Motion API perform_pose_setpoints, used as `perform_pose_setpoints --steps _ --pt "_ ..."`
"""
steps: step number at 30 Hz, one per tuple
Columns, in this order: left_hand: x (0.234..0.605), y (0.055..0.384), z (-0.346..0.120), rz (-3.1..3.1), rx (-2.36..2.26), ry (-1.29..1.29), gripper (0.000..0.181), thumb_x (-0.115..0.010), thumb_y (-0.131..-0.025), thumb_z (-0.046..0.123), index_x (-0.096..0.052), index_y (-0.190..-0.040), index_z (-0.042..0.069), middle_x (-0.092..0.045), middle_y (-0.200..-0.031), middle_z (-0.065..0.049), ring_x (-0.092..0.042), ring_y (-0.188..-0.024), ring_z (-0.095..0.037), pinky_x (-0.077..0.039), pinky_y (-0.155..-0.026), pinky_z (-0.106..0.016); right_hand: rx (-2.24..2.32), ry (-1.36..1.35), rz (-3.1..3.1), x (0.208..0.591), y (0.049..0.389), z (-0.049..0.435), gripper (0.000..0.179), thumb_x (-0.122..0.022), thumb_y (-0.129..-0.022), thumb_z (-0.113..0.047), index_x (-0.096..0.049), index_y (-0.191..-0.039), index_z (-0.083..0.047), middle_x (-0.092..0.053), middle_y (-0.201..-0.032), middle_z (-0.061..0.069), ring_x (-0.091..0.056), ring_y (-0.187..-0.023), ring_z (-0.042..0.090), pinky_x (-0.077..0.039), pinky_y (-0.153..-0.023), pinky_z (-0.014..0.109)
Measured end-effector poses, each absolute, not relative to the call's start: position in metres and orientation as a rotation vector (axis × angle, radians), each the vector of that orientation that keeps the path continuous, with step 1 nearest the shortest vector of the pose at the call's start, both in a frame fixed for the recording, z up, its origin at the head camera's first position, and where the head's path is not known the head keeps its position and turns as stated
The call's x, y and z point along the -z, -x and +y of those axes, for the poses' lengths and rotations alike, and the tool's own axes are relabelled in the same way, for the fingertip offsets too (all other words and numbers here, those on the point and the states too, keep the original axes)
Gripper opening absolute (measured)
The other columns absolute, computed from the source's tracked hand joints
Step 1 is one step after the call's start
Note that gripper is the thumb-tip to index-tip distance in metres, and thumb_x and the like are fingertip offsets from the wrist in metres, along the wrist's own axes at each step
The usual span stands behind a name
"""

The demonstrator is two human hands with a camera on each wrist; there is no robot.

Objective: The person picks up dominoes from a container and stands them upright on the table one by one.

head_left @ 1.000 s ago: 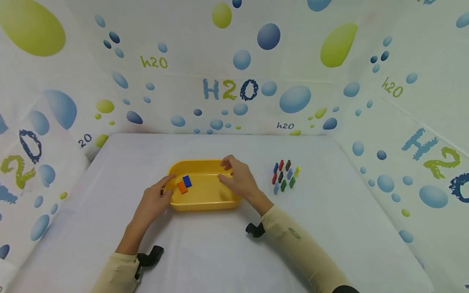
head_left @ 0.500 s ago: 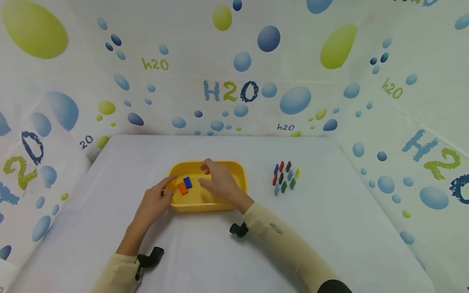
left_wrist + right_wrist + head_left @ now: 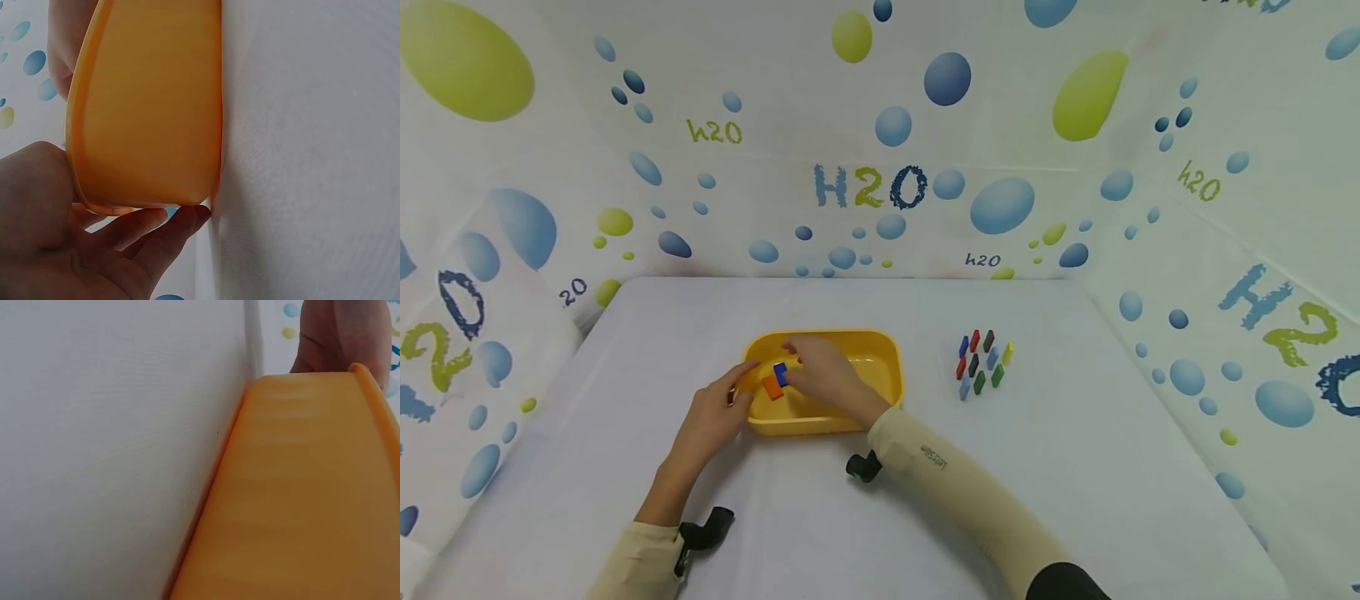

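A yellow tray stands on the white-covered table. My left hand grips its left end; in the left wrist view the fingers lie against the outer wall and the thumb side is at the rim. Inside the tray, toward the left, are a blue block and an orange block, close together. My right hand reaches in over the front rim, thumb and fingers spread apart, the thumb tip right at the blue block. Only the tray's outside wall fills the right wrist view, hiding the right fingertips.
Right of the tray, several small upright blocks stand in a loose group, among them a yellow block, a green block and a red block. Printed curtains enclose the table at the back and sides.
My right hand has moved left across the tray, from its right end to the blue block. The left hand, tray and blocks have stayed put.
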State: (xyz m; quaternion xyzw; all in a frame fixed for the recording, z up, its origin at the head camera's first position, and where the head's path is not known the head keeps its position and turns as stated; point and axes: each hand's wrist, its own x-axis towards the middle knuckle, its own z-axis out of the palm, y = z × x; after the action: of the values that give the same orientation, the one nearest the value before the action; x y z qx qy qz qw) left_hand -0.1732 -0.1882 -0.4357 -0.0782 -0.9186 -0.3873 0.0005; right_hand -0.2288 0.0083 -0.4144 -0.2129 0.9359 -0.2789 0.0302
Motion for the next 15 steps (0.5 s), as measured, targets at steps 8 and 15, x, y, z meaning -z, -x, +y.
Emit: perform_pose_setpoints --steps 8,15 --pt "0.436 0.173 -0.188 -2.879 1.22 0.25 0.052 -0.048 -0.102 0.008 -0.049 -0.153 0.004 -0.059 -0.117 -0.025 -0.045 -0.061 -0.022 -0.043 -0.055 -0.033 0.693 0.648 2.925 0.42 0.235 -0.006 0.043 -0.075 -0.098 -0.022 -0.065 -0.138 -0.011 -0.069 -0.129 0.0 -0.063 -0.109 0.011 -0.049 -0.097 0.024" --pt "0.437 0.173 -0.189 -2.878 1.218 0.256 0.052 -0.048 -0.101 0.008 -0.049 -0.153 0.004 -0.06 -0.109 -0.022 -0.044 -0.059 -0.022 -0.042 -0.054 -0.033 0.534 0.648 2.942 0.42 0.237 -0.015 0.039 -0.074 -0.099 -0.023 -0.065 -0.136 -0.012 -0.069 -0.127 0.0 -0.061 -0.107 0.011 -0.047 -0.099 0.024"
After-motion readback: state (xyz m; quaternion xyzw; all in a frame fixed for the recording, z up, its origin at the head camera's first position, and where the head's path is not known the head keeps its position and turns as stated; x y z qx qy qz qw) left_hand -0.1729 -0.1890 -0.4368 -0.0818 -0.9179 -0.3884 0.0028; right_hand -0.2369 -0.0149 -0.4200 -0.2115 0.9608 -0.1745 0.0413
